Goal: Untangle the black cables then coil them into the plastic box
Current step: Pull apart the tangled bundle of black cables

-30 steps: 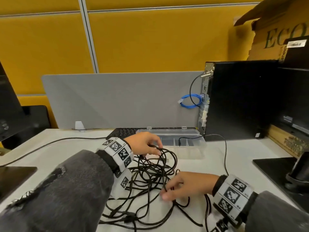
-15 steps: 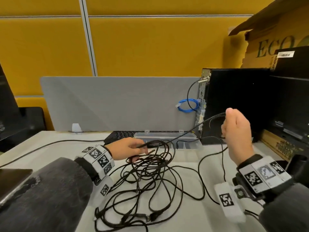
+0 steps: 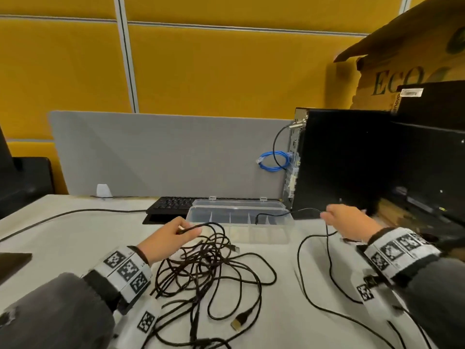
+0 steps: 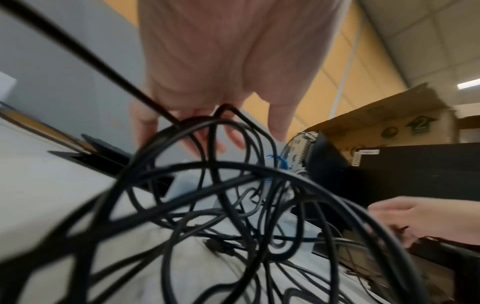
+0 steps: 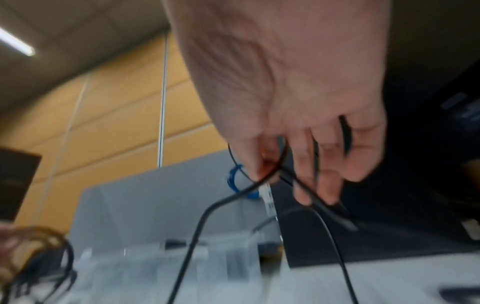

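Observation:
A tangle of black cables [image 3: 208,268] lies on the white table in front of the clear plastic box [image 3: 241,238]. My left hand [image 3: 173,235] pinches several cable strands at the top of the tangle, lifting loops [image 4: 207,164] off the table. My right hand [image 3: 349,225] grips one thin black cable [image 3: 327,250] to the right of the box. That cable runs from the hand in a loop over the table and its other end [image 3: 259,219] hangs into the box. In the right wrist view the cable [image 5: 272,179] passes between curled fingers.
A black keyboard [image 3: 173,205] lies behind the box. A black computer tower [image 3: 352,159] with a blue cable [image 3: 274,161] stands at the right, next to a cardboard box [image 3: 402,71]. A grey divider [image 3: 163,152] closes the back. A gold plug [image 3: 239,321] lies near the front.
My right hand has come down from shoulder height to just above the table beside the box, still holding the thin cable. The left hand stays on the tangle.

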